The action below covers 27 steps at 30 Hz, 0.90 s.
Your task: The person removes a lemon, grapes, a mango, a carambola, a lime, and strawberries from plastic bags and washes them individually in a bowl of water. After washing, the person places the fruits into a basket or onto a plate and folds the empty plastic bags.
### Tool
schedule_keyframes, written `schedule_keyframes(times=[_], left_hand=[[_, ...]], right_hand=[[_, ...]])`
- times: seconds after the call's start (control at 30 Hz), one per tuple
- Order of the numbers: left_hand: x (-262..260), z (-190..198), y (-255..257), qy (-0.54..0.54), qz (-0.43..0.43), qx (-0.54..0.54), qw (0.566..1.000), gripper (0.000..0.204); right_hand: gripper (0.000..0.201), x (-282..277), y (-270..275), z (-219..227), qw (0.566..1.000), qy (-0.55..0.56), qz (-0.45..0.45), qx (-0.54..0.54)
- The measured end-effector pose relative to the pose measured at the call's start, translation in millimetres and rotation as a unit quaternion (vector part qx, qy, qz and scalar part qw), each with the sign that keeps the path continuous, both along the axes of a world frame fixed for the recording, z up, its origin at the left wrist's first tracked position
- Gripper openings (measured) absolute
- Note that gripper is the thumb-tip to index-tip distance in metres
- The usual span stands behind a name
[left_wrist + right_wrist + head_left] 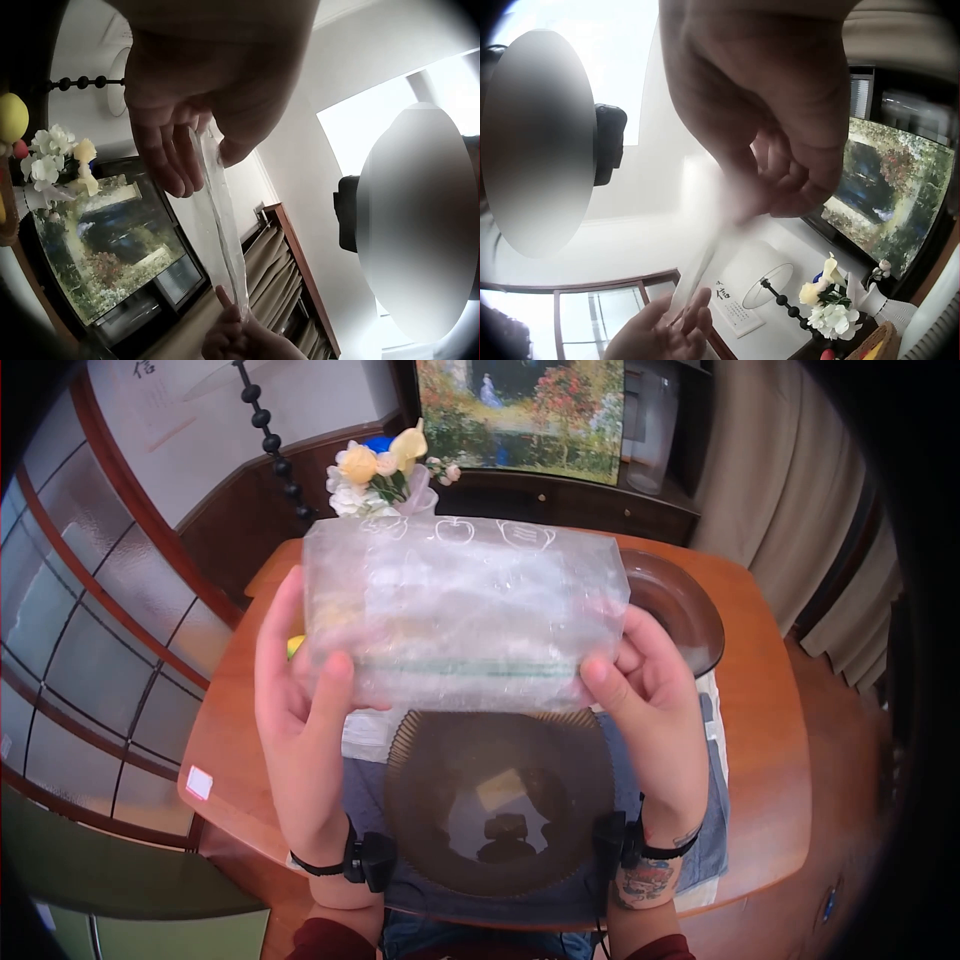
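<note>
Both hands hold up a translucent plastic bag [465, 595] above the table, its broad side facing the head camera. White fruit outlines run along its top edge, and a green stripe crosses it low down. The left hand [300, 745] pinches the lower left side, thumb in front and fingers behind. On the opposite side the right hand [665, 725] grips it the same way. The left wrist view shows the bag [223, 225] almost edge-on, thin and flat. Below it, a dark ribbed-rim plate [425, 800] lies on a grey-blue cloth [365, 785].
A dark glass dish [700, 615] stands at the table's back right, partly behind the bag. Flowers [380, 465] stand at the back, before a framed painting [560, 425]. A small white card [198, 782] lies at the wooden table's [235, 710] left edge. A yellow object [294, 647] shows behind the left hand.
</note>
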<state>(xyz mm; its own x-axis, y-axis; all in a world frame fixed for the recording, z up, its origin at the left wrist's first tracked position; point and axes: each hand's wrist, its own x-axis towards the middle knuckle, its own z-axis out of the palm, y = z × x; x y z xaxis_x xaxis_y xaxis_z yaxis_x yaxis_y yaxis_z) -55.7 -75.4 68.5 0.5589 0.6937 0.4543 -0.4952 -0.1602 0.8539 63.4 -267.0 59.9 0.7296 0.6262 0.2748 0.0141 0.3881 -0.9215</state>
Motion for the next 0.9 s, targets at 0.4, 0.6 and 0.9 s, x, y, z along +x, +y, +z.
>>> schedule_keyframes(times=[0.4, 0.6, 0.9], left_hand=[[-94, -93, 107, 0.158, 0.146, -0.05, 0.975, 0.047], [-109, -167, 139, 0.352, 0.115, -0.062, 0.927, 0.045], [-76, -178, 129, 0.438, 0.38, 0.498, 0.644, 0.051]], right_hand=[[0.047, -12, -13, 13, 0.989, -0.098, -0.098, -0.054], [0.039, -2, -22, 12, 0.99, -0.079, -0.111, -0.035], [0.037, -4, -24, 15, 0.989, -0.087, -0.111, -0.041]])
